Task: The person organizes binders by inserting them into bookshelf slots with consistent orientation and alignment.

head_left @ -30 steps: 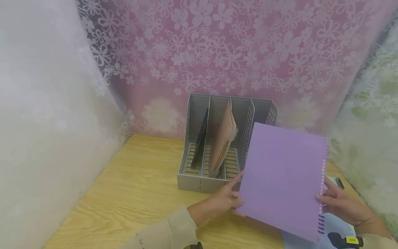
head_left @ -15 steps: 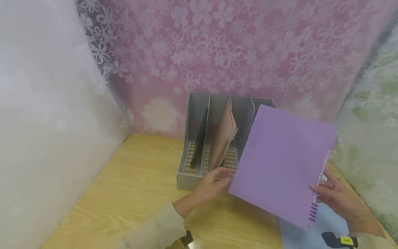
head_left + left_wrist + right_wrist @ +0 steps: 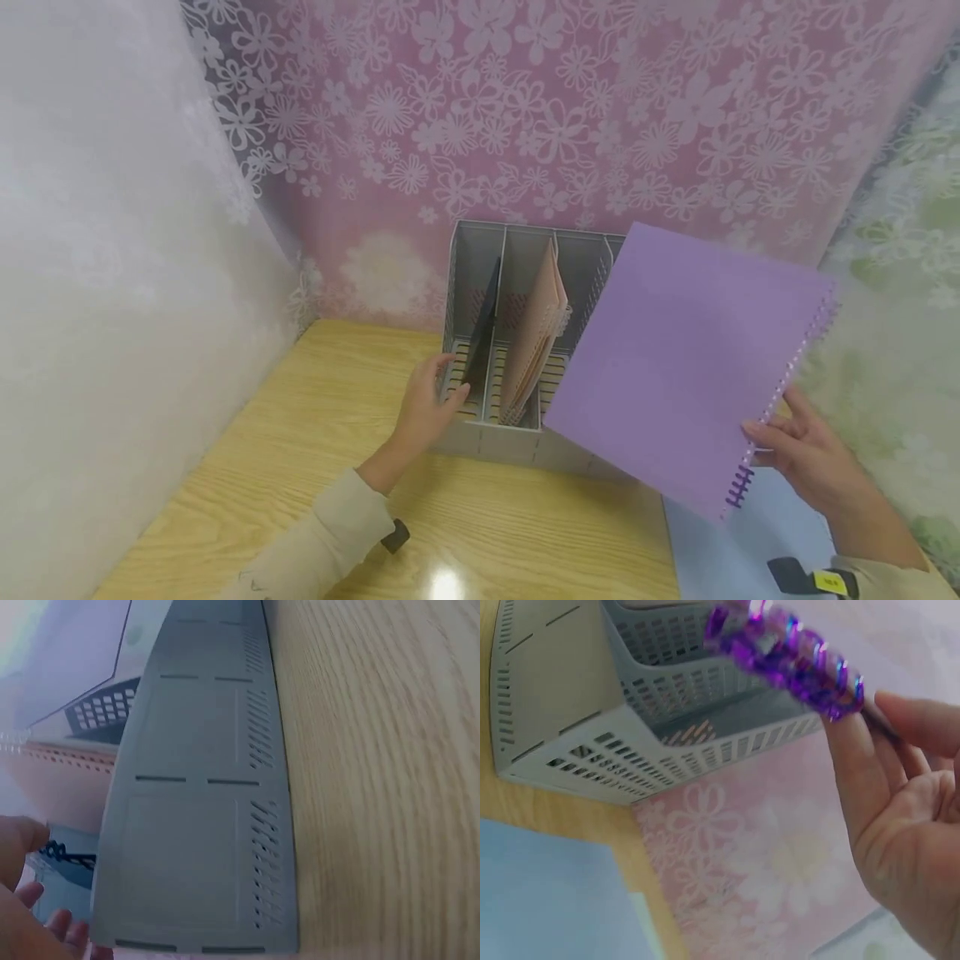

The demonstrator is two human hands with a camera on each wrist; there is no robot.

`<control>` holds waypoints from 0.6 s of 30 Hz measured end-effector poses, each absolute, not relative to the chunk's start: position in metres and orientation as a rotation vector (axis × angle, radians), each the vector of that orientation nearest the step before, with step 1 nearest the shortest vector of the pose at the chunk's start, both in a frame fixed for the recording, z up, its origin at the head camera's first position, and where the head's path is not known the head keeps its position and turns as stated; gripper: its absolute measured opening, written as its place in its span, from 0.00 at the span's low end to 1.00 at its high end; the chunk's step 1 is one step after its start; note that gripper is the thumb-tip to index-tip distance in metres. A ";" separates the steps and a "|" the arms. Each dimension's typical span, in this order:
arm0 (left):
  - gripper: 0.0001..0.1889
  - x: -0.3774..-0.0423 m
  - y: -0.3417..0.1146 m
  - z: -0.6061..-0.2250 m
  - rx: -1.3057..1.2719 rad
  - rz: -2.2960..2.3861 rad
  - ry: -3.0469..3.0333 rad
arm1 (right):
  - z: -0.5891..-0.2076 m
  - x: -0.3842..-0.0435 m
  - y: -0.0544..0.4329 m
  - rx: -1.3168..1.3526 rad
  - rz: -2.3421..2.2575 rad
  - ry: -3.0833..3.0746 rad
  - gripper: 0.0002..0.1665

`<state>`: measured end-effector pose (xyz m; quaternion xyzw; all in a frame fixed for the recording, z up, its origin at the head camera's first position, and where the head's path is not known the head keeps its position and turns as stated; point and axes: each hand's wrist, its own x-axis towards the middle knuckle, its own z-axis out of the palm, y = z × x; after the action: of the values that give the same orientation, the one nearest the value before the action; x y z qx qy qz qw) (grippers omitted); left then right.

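My right hand (image 3: pixel 810 462) pinches a purple spiral notebook (image 3: pixel 686 367) by its coil edge, thumb on the cover. The notebook is raised and tilted in front of the right part of a grey file organizer (image 3: pixel 495 442). In the right wrist view, its shiny purple coil (image 3: pixel 787 660) shows close up. My left hand (image 3: pixel 423 408) reaches over the organizer's left front corner, thumb and fingers spread around the low end of a dark notebook (image 3: pixel 482 329) in the leftmost slot. Whether it touches that notebook I cannot tell. Pink notebooks (image 3: pixel 536 342) lean in the second slot.
A light blue notebook (image 3: pixel 750 542) lies on the wooden table (image 3: pixel 300 467) at the right, partly under my right forearm. Behind the organizer hangs a pink floral curtain (image 3: pixel 480 125). Pale curtains flank both sides. The raised purple notebook hides the organizer's right slots.
My left hand has let go of the purple notebook and moved left to the dark notebook's slot. The right hand has raised the purple notebook and tilted it further.
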<state>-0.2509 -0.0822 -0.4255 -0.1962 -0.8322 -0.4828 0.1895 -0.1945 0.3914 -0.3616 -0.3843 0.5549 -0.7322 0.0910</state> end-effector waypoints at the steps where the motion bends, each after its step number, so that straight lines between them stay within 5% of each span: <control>1: 0.31 -0.252 -0.085 -0.427 -0.529 -1.379 -2.358 | -0.358 -0.193 0.389 -1.142 -2.159 1.711 0.49; 11: 0.55 -0.266 -0.100 -0.433 -0.507 -1.580 -2.570 | -0.325 -0.169 0.348 -0.855 -2.049 2.410 0.45; 18: 0.59 -0.269 -0.104 -0.443 -0.651 -1.922 -2.581 | -0.317 -0.167 0.323 -0.625 -1.902 2.773 0.43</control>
<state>-0.2690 -0.1040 -0.4432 -0.1977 -0.7842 -0.5839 -0.0704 -0.1666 0.3233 -0.3173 -0.1810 0.8029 -0.5507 -0.1391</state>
